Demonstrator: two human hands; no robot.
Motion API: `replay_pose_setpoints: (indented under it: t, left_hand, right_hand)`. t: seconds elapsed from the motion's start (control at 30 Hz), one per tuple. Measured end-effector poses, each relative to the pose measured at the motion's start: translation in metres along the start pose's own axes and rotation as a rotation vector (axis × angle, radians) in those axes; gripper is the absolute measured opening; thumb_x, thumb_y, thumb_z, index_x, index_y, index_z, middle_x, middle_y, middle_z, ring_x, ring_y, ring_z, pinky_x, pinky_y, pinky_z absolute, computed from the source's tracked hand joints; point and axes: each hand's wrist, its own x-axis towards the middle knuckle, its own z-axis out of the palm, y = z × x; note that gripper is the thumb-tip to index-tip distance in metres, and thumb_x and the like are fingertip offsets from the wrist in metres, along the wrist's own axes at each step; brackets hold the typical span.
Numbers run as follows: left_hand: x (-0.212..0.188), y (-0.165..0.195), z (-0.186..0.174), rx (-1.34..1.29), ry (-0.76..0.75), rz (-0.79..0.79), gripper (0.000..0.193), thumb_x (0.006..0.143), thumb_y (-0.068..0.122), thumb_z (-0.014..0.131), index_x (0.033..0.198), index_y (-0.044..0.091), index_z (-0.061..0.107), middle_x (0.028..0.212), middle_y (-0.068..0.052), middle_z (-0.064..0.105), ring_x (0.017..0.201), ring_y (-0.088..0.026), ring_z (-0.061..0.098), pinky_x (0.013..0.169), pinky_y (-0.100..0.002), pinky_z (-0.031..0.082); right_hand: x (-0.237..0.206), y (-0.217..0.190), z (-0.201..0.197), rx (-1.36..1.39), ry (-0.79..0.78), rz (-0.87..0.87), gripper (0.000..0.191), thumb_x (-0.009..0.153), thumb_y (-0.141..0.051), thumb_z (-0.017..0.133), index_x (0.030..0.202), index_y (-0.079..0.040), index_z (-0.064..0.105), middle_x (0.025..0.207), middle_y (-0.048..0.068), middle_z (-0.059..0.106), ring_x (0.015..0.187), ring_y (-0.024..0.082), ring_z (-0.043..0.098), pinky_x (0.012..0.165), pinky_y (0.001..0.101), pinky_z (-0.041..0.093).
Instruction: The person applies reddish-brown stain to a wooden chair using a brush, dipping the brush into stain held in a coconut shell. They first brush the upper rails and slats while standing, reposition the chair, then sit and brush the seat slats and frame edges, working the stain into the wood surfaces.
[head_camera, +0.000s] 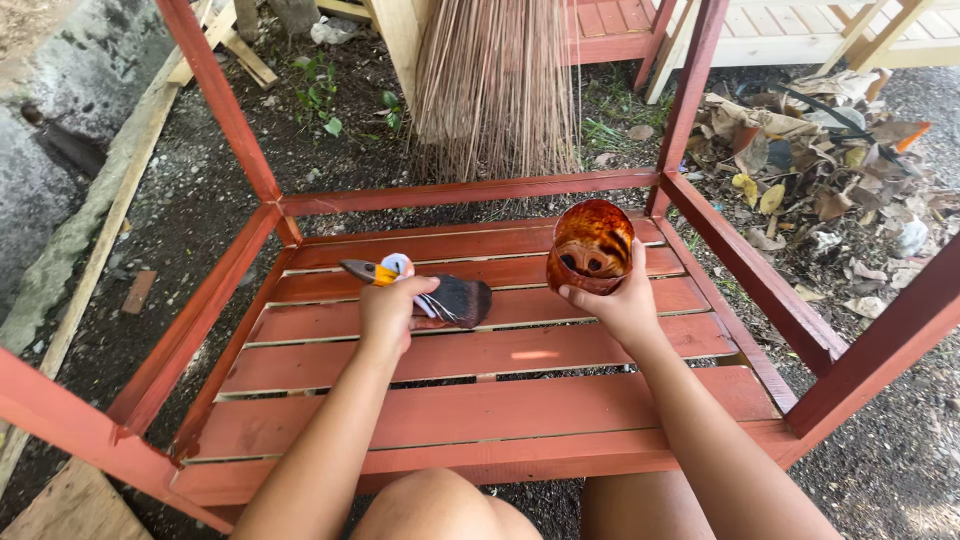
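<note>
My left hand (385, 312) grips a wide paintbrush (440, 295) with dark bristles pointing right, held over the red-brown slats. My right hand (620, 300) holds a stained, paint-smeared cup (590, 245) tilted toward me above the slatted shelf (470, 410). Both hands hover over the painted wooden frame (470, 190), whose rails and posts are red-brown. My knees show at the bottom edge.
A stick broom (495, 90) leans behind the frame's back rail. Dry leaves and litter (830, 160) lie on the ground at the right. Unpainted wooden pieces (800, 30) stand at the top. A concrete kerb (70, 230) runs along the left.
</note>
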Motion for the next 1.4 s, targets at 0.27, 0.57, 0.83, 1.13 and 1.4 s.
replay_pose_setpoints:
  t: [0.27, 0.57, 0.83, 1.13, 1.4]
  left_hand:
    - [0.003, 0.052, -0.107, 0.289, 0.324, 0.113, 0.033, 0.07, -0.003, 0.079, 0.102, 0.003, 0.073, 0.089, -0.011, 0.072, 0.063, -0.026, 0.073, 0.048, -0.044, 0.064]
    - [0.008, 0.096, -0.104, 1.548, 0.435, 0.283, 0.02, 0.081, 0.023, 0.076, 0.092, 0.007, 0.08, 0.088, -0.019, 0.076, 0.086, -0.035, 0.075, 0.078, -0.049, 0.059]
    - [-0.038, -0.02, 0.101, 1.219, -0.231, 0.637, 0.015, 0.077, 0.015, 0.069, 0.088, 0.015, 0.08, 0.076, -0.015, 0.073, 0.076, -0.036, 0.073, 0.068, -0.05, 0.056]
    - [0.002, 0.023, -0.04, 0.48, 0.072, 0.332, 0.034, 0.063, -0.001, 0.085, 0.096, -0.002, 0.075, 0.091, -0.009, 0.079, 0.075, -0.015, 0.076, 0.065, -0.032, 0.06]
    - [0.021, 0.098, -0.153, 1.267, 0.499, 0.334, 0.026, 0.073, 0.01, 0.082, 0.098, 0.003, 0.079, 0.089, -0.02, 0.076, 0.083, -0.034, 0.075, 0.072, -0.045, 0.058]
  right_hand:
    - [-0.002, -0.001, 0.005, 0.091, -0.086, -0.064, 0.09, 0.069, -0.012, 0.09, 0.141, -0.006, 0.036, 0.133, 0.012, 0.06, 0.124, 0.022, 0.063, 0.103, 0.0368, 0.056]
    - [-0.005, -0.008, 0.004, 0.034, -0.057, -0.078, 0.089, 0.069, -0.012, 0.091, 0.14, -0.006, 0.036, 0.134, 0.012, 0.06, 0.125, 0.023, 0.063, 0.105, 0.0379, 0.055]
    - [0.002, 0.001, -0.008, 0.108, 0.163, -0.214, 0.097, 0.073, -0.012, 0.092, 0.149, -0.005, 0.031, 0.14, 0.013, 0.055, 0.129, 0.022, 0.06, 0.11, 0.0368, 0.055]
    - [0.002, 0.007, -0.015, 0.102, 0.203, -0.208, 0.09, 0.077, -0.009, 0.092, 0.145, -0.007, 0.033, 0.14, 0.011, 0.055, 0.13, 0.022, 0.06, 0.109, 0.0356, 0.056]
    - [-0.007, -0.01, 0.0, 0.038, 0.055, -0.293, 0.091, 0.074, -0.009, 0.089, 0.145, -0.005, 0.033, 0.138, 0.012, 0.054, 0.128, 0.022, 0.06, 0.107, 0.0365, 0.056]
